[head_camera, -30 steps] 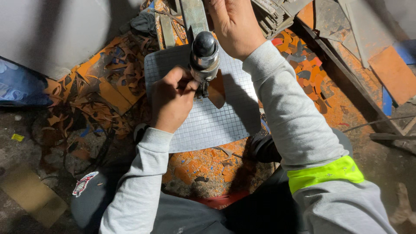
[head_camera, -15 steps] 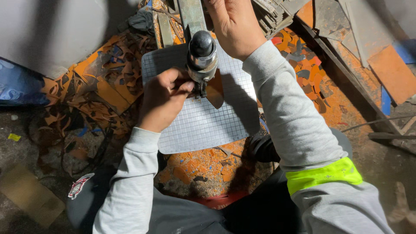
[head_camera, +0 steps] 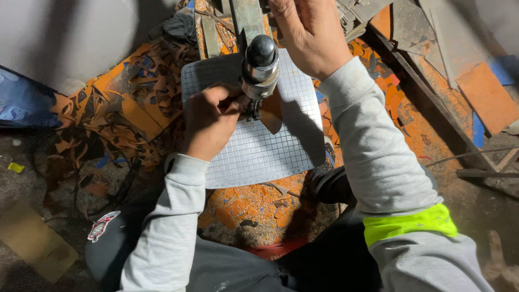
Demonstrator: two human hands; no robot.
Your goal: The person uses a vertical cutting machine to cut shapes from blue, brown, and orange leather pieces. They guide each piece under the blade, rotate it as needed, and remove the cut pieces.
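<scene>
While orange and brown leather scraps (head_camera: 116,116) litter the floor at the left, the left hand (head_camera: 208,121) pinches a brown leather piece (head_camera: 272,112) over the grey gridded cutting mat (head_camera: 254,146). Just right, a black-knobbed metal press head (head_camera: 260,67) bears on that piece. The right hand (head_camera: 311,32) closes on something out of frame; I cannot tell what.

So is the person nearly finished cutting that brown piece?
Done: many orange-brown scraps lie around the gridded mat. In hand: the left hand holds a brown piece under the press tool; the right hand is up at the machine. Left: can't tell; no pile of uncut pieces shows.
</scene>
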